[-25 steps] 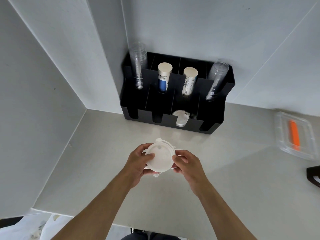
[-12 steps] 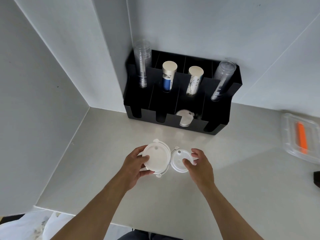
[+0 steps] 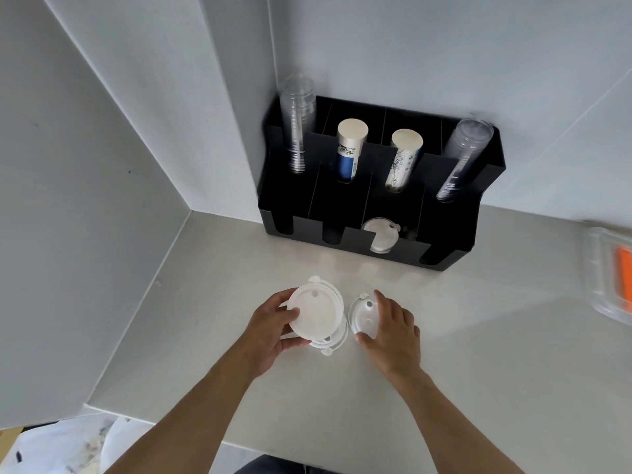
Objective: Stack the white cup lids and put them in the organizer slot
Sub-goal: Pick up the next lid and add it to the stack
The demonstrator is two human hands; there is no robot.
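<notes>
Parting since earlier — left grip (image 3: 270, 331) clasps lid stack (image 3: 316, 311), right grip (image 3: 393, 331) pinches lone lid (image 3: 363, 313).

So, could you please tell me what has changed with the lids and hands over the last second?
The right hand let go of the stack of lids and moved right; it now grips a single lid lying on the counter beside the stack. The left hand still holds the stack. The organizer and the lid in its front slot stayed put.
</notes>
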